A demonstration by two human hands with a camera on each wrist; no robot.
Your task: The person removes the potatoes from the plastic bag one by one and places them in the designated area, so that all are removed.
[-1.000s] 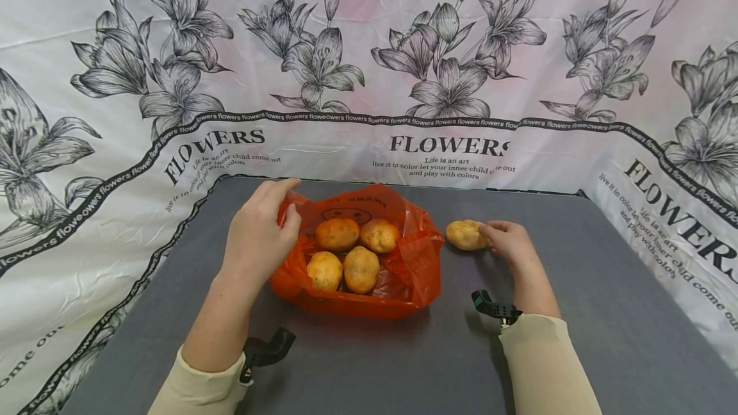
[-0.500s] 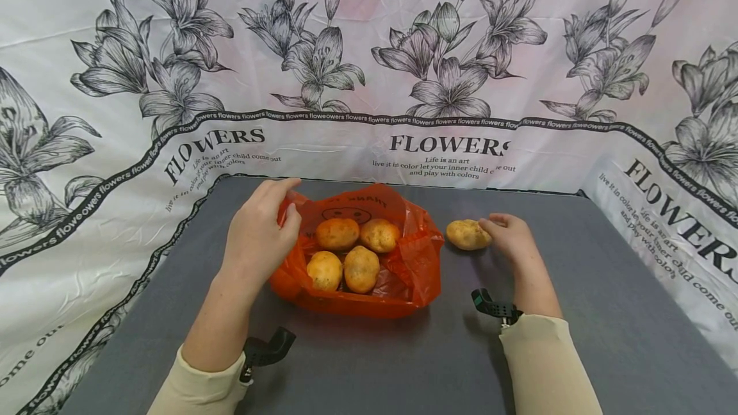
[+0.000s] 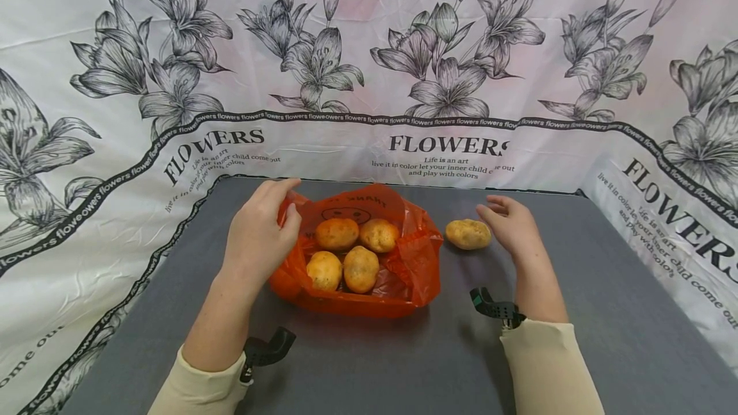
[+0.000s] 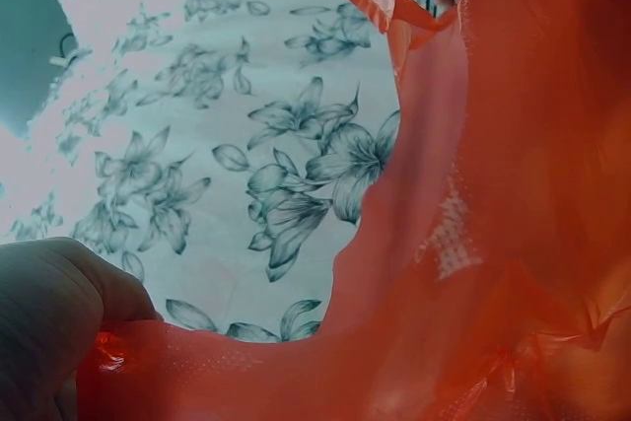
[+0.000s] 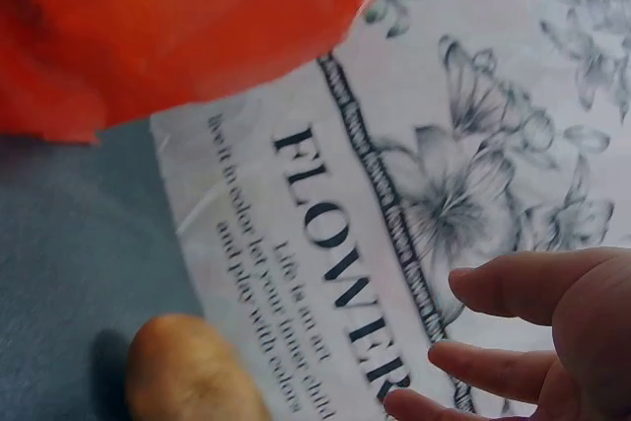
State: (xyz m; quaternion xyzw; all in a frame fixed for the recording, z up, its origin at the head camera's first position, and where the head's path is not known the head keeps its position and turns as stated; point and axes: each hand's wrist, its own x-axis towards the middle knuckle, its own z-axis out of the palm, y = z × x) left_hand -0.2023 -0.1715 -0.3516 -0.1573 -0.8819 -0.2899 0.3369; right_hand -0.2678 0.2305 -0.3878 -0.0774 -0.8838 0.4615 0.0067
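A red plastic bag [image 3: 354,305] stands with its mouth spread wide, and several potatoes [image 3: 361,269] lie inside it. My left hand [image 3: 259,232] is at the bag's left rim; in the left wrist view the thumb [image 4: 74,288] pinches the edge of the red plastic. One more potato [image 3: 468,234] rests on the table to the right of the bag. Just right of that potato, my right hand [image 3: 513,226] is raised, its fingers apart and holding nothing. The right wrist view shows the spread fingers [image 5: 493,367] away from the potato [image 5: 192,377].
The grey table [image 3: 357,370] spans the front of the view. A white cloth [image 3: 346,152] printed with flowers and lettering hangs behind it and along both sides. Each wrist carries a small black camera mount, the left mount [image 3: 268,348] and the right mount [image 3: 492,306].
My right hand has let go of the loose potato and moved up and back from it. That potato stays where it was on the table. The left hand and the bag have hardly moved.
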